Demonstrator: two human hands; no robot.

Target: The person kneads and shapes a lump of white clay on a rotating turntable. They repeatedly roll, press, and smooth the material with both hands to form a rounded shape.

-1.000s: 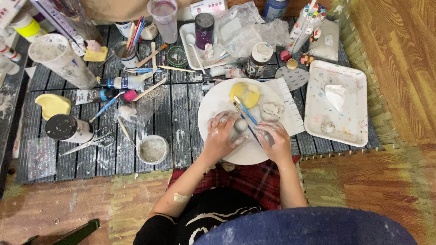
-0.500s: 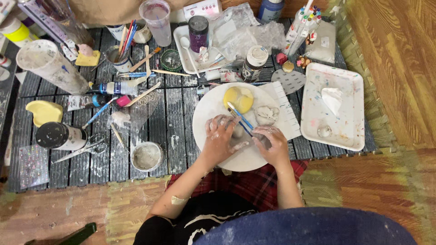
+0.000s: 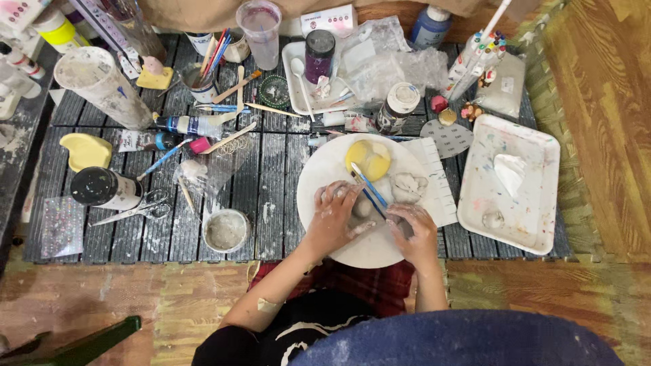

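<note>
While the left hand (image 3: pixel 333 215) cups a small pale clay lump (image 3: pixel 362 207), the right hand (image 3: pixel 412 230) grips a blue-handled tool (image 3: pixel 369 190) over the round white board (image 3: pixel 325 169)

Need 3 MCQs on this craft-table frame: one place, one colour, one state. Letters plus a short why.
1. Where do the scissors lie?
A. on the round white board
B. on the dark slatted table, left of the small cup
C. in the white tray

2. What colour is the heart-shaped piece on the round white board?
A. yellow
B. red
C. green

3. What is the right hand doing?
A. resting empty on the floor
B. lifting the purple jar
C. holding a blue-handled tool over the board

Answers:
1 B: the scissors sit on the slatted table, left of the small cup.
2 A: the piece is plainly yellow.
3 C: the blue-handled tool slants up from its fingers, beside the left hand, which presses a small pale lump.
</note>
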